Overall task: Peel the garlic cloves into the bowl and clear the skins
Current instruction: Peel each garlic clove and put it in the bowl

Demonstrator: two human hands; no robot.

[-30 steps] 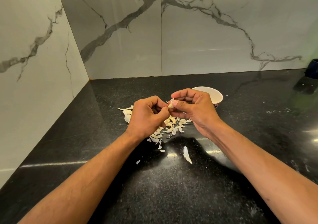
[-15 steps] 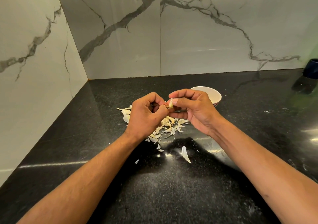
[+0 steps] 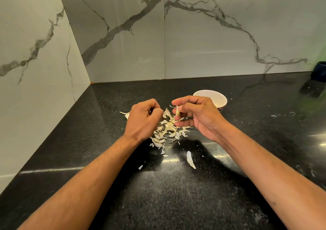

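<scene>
Garlic clove (image 3: 177, 111) pinched in right hand (image 3: 197, 114) fingers, left hand (image 3: 143, 119) fingers curled, seemingly empty, just apart.

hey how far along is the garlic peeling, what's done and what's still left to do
Done: several cloves look peeled already, going by the pile of skins on the counter and something yellowish inside the white bowl. In hand: the right hand pinches a garlic clove above the pile; the left hand is curled beside it, and I cannot tell whether it holds skin. Left: drop that clove in the bowl and clear the skins.
</scene>
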